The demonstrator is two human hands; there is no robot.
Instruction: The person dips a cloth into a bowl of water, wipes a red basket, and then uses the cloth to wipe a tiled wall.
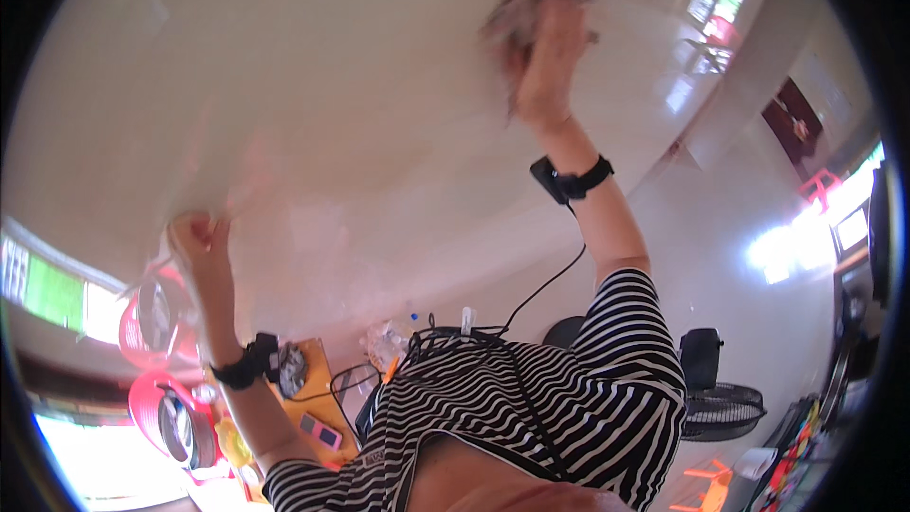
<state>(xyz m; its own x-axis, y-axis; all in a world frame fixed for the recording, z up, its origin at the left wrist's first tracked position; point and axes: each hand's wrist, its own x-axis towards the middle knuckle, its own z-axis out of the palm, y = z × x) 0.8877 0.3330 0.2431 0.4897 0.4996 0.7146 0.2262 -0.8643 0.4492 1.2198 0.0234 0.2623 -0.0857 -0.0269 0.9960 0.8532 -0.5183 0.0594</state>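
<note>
My right hand (551,60) presses a crumpled, blurred cloth (530,7) against a large, glossy pale surface (341,85) that fills the upper view. Lower at the left, my left hand (199,235) is held close to the same surface with its fingers curled; it looks closed, with nothing seen inside it. Each wrist carries a black strap with a small device, the right one (572,178) with a cable running down to my striped shirt.
Below my left arm are an orange table (313,398) with a phone-like thing and a crumpled bag, and a pink basket (153,412). A black fan (721,412) stands lower right, near an orange stool (704,487). Black cables hang across my chest.
</note>
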